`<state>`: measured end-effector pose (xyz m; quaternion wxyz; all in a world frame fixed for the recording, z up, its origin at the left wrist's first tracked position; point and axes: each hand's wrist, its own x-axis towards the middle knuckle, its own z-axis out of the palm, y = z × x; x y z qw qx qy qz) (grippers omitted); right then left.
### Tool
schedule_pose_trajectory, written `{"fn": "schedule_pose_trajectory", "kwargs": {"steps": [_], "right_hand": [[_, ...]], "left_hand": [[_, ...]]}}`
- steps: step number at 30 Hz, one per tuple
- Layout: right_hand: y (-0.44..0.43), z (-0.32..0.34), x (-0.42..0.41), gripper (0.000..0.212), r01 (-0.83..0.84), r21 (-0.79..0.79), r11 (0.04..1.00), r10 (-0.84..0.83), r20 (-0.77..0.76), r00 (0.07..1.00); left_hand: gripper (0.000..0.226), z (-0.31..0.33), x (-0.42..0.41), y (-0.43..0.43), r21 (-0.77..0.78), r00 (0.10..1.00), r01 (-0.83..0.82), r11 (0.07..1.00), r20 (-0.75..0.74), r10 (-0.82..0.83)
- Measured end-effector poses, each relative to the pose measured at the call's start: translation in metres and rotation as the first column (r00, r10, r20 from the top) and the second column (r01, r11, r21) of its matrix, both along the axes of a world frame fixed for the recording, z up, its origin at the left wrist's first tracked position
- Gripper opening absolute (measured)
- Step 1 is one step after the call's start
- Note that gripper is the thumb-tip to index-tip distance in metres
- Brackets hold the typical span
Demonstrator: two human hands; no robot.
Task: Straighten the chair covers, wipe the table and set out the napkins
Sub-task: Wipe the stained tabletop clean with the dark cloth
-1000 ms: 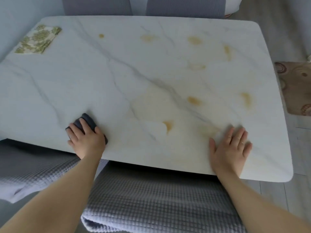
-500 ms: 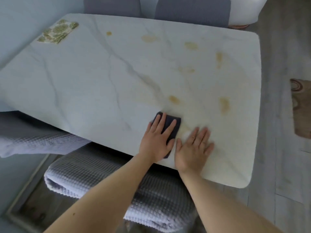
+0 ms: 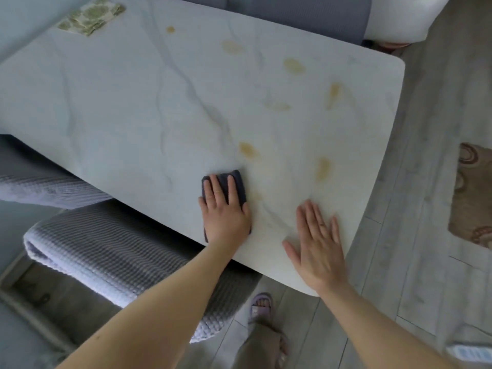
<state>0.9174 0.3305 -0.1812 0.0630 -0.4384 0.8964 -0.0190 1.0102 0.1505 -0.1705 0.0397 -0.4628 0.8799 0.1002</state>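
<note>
Head view: the left hand (image 3: 226, 214) is pressing flat on a dark cloth (image 3: 235, 181), fingers straight, not gripping it. The cloth is lying on the white marbled table (image 3: 127, 102) near its front edge. The right hand (image 3: 318, 246) is resting palm down on the bare tabletop just beside it, fingers extended, grasping nothing. Yellowish stains (image 3: 249, 149) are showing beyond the cloth and toward the far right corner. Green-patterned napkins (image 3: 91, 16) are sitting stacked at the far left corner. A grey ribbed chair cover (image 3: 119, 251) is lying beneath the near edge. A foot in a slipper (image 3: 259, 306) is standing on the floor.
</note>
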Motion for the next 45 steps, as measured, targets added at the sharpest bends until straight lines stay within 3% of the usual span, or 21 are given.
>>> {"fn": "schedule_pose_trajectory", "kwargs": {"steps": [5,8,10,12,16,18,21,24,27,31,37,41,45], "right_hand": [[-0.001,0.004,-0.001,0.073,-0.012,0.045,0.999,0.011,0.021,1.0],[-0.001,0.008,-0.001,0.071,-0.035,0.043,0.998,0.033,0.032,0.999],[0.0,0.008,-0.002,0.072,-0.058,0.035,0.998,0.057,0.04,0.998],[0.001,0.007,-0.003,0.073,-0.083,0.042,0.996,0.081,0.047,0.996],[0.005,0.0,-0.014,0.076,-0.203,0.042,0.978,0.202,0.039,0.979],[0.007,0.0,-0.02,0.077,-0.236,0.018,0.972,0.235,0.053,0.971],[0.012,0.002,-0.027,0.076,-0.329,-0.027,0.944,0.33,0.101,0.939],[0.027,0.001,-0.065,0.069,-0.564,-0.056,0.824,0.566,0.12,0.815],[0.03,0.006,-0.125,0.065,-0.765,-0.059,0.642,0.765,0.125,0.632],[0.015,0.015,-0.166,0.073,-0.925,0.043,0.378,0.914,0.142,0.38],[0.004,0.014,-0.179,0.071,-0.955,0.045,0.292,0.928,0.23,0.294],[-0.01,0.01,-0.198,0.072,-0.99,0.032,0.141,0.975,0.171,0.144],[-0.02,0.004,-0.209,0.072,-0.998,-0.005,0.06,0.994,0.097,0.059]], "left_hand": [[0.064,-0.001,-0.014,0.042,0.024,0.88,0.474,0.88,0.003,-0.474],[0.062,0.003,0.009,0.011,0.016,0.817,0.575,0.818,0.043,-0.575],[0.066,0.004,0.029,-0.016,0.018,0.91,0.41,0.912,0.051,-0.411],[0.066,0.005,0.052,-0.043,-0.032,0.991,0.13,0.991,0.032,-0.129],[0.061,0.005,0.069,-0.073,-0.003,0.95,-0.313,0.95,0.001,0.313],[0.062,0.006,0.051,-0.052,-0.008,0.905,-0.425,0.905,-0.01,0.425],[0.063,0.003,0.017,0.01,-0.046,0.917,-0.399,0.916,-0.021,0.399],[0.068,0.003,-0.023,0.091,-0.027,0.924,-0.383,0.923,-0.027,0.382],[0.067,0.004,-0.048,0.149,-0.04,0.909,-0.416,0.908,-0.016,0.416],[0.065,0.011,-0.045,0.164,-0.147,0.89,-0.45,0.881,0.001,0.455],[0.065,0.005,-0.059,0.162,-0.148,0.87,-0.49,0.859,-0.016,0.493],[0.067,0.006,-0.058,0.161,-0.11,0.877,-0.477,0.872,-0.004,0.48],[0.067,0.005,-0.061,0.162,-0.083,0.846,-0.531,0.843,-0.001,0.533]]}}
